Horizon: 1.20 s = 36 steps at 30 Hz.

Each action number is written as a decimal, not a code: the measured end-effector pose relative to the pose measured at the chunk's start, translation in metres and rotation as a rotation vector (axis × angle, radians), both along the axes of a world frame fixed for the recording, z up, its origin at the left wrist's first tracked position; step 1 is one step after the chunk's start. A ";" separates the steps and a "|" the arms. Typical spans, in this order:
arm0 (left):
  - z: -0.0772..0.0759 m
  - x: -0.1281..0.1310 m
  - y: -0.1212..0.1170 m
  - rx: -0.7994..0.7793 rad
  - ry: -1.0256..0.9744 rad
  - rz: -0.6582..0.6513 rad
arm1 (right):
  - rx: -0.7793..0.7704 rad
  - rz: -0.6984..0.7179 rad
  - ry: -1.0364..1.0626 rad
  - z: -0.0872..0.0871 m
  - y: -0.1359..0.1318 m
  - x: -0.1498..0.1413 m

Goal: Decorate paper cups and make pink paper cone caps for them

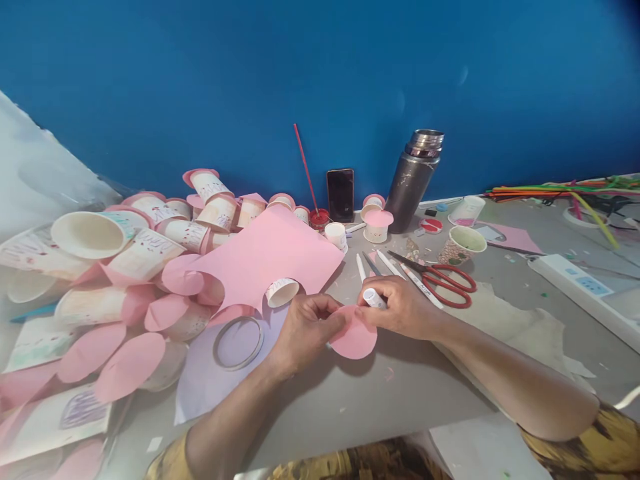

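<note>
My left hand (306, 327) pinches the left edge of a pink paper circle (354, 339) lying at the middle of the grey table. My right hand (400, 307) is closed round a white glue stick (374, 298), its tip down at the circle's upper edge. Just left of my hands lies a clear tape ring (239, 343) on a white sheet, with a small paper cup (281, 291) on its side above it. A large pink paper sheet (273, 260) lies behind the cup.
A heap of paper cups with pink circle lids (125, 267) fills the left. Red-handled scissors (445, 279) and several pens lie right of my hands. A steel flask (415, 177), phone (341, 194), power strip (575, 283) and coloured pipe cleaners (565, 190) stand further back.
</note>
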<state>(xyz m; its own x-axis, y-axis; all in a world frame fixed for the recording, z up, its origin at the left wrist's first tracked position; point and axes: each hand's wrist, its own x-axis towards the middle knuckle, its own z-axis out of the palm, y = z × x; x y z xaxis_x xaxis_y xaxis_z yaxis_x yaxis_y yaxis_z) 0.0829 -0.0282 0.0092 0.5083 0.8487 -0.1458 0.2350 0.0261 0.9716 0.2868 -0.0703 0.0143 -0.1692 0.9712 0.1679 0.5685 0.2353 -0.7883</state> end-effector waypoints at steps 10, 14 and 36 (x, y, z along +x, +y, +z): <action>0.003 -0.004 0.005 -0.100 -0.003 0.042 | -0.230 -0.166 0.254 0.011 0.004 0.016; 0.002 -0.003 0.003 -0.087 0.026 0.001 | -0.231 -0.037 0.137 0.007 0.002 0.009; 0.001 -0.008 0.009 -0.046 0.131 -0.017 | -0.154 -0.265 0.421 0.006 0.011 0.024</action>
<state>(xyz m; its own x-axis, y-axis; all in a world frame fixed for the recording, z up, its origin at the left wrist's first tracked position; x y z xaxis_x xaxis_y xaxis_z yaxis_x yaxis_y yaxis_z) 0.0752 -0.0194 0.0099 0.4968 0.8309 -0.2507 0.3605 0.0652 0.9305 0.3107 -0.0592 0.0203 0.1375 0.9903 0.0205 0.2196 -0.0103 -0.9755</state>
